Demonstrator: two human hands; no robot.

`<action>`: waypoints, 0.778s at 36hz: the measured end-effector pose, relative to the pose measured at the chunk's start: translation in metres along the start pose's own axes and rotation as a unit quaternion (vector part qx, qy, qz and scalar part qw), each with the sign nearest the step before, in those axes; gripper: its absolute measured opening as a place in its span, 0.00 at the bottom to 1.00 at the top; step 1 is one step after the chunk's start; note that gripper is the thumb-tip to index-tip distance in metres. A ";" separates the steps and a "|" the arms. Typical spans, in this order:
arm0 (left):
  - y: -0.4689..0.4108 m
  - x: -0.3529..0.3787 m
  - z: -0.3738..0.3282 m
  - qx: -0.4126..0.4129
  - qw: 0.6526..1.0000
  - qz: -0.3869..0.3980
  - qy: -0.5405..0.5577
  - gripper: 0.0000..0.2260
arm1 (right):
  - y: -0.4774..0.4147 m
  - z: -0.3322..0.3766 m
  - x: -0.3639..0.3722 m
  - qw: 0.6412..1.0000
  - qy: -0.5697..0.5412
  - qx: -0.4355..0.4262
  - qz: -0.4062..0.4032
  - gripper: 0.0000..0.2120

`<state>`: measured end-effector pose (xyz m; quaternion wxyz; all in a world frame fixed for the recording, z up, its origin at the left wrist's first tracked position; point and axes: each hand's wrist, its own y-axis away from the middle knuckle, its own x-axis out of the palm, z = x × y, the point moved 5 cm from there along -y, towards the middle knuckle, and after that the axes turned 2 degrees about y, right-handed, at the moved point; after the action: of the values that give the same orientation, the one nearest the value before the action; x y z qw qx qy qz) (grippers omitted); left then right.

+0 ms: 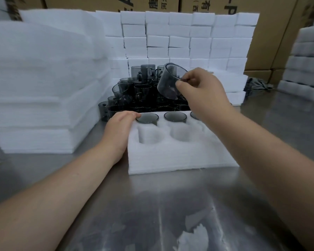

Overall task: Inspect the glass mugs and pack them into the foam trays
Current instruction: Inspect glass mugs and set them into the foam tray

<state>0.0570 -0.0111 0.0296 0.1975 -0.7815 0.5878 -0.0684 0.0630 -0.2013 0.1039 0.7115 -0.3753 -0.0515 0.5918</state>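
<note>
A white foam tray (179,156) lies on the steel table in front of me. Its far row holds smoky glass mugs (175,116), and two near pockets (150,135) are bare; my right arm hides the tray's right side. My right hand (201,91) holds a grey glass mug (170,81) by its handle, tilted in the air above the tray's far edge. My left hand (120,129) rests flat on the tray's left edge, fingertips touching the far-left packed mug (147,118). Behind the tray stands a stacked pile of more grey mugs (140,89).
A tall stack of foam sheets (43,84) fills the left side. A wall of foam blocks (179,37) stands behind the mugs, with cardboard boxes (272,33) beyond. More foam pieces (306,60) are stacked at the right. Foam scraps (194,236) lie on the near table.
</note>
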 end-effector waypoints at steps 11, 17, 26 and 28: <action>0.005 -0.009 -0.028 0.099 0.994 0.003 0.046 0.09 | 0.022 -0.015 0.003 0.992 -0.123 0.018 0.014 0.07; 0.015 0.001 -0.041 0.134 0.988 0.066 0.050 0.10 | 0.026 -0.016 0.005 0.988 -0.146 -0.010 0.052 0.09; 0.025 0.011 -0.046 0.132 0.984 0.103 0.055 0.18 | 0.031 -0.011 0.008 0.981 -0.171 -0.027 0.091 0.09; 0.025 0.013 -0.044 0.125 0.983 0.128 0.048 0.16 | 0.032 -0.010 0.009 0.981 -0.164 -0.033 0.098 0.08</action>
<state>0.0238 -0.0391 0.0585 0.2723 -0.6650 0.6783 -0.1532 0.0449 -0.1976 0.0745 0.6193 -0.2998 -0.1498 0.7100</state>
